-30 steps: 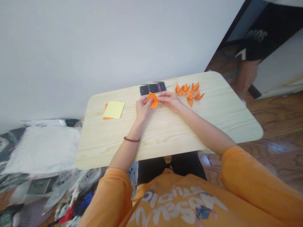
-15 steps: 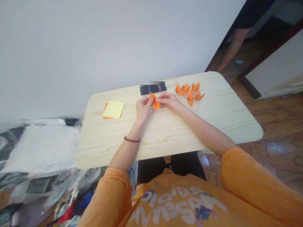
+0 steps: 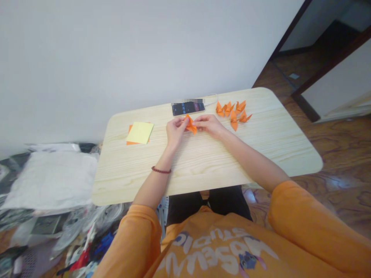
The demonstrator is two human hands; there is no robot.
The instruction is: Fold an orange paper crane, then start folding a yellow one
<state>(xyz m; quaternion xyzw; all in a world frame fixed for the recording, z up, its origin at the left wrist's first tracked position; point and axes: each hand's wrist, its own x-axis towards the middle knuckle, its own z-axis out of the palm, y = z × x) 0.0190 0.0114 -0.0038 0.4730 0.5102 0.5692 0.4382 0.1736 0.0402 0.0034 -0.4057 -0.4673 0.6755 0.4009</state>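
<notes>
Between my two hands is a folded piece of orange paper [image 3: 191,126], held just above the table near the phone. My left hand [image 3: 175,130] pinches its left side with thumb and fingers. From the other side my right hand [image 3: 209,124] grips the paper's right edge with its fingertips. Parts of the folds are hidden behind my fingers. Several orange origami cranes [image 3: 234,119] stand in a cluster to the right of my right hand. Left of my left hand lies a stack of square paper [image 3: 140,133], yellow on top with orange showing beneath.
A phone [image 3: 188,107] with a lit timer and a white cable [image 3: 213,99] lies at the back of the pale wooden table [image 3: 208,166], against the wall. White bags [image 3: 55,177] and clutter fill the floor at left. A doorway opens at right.
The folded orange paper has tilted slightly between my fingers; both hands keep their hold. The person's arm seen in the doorway has gone from view.
</notes>
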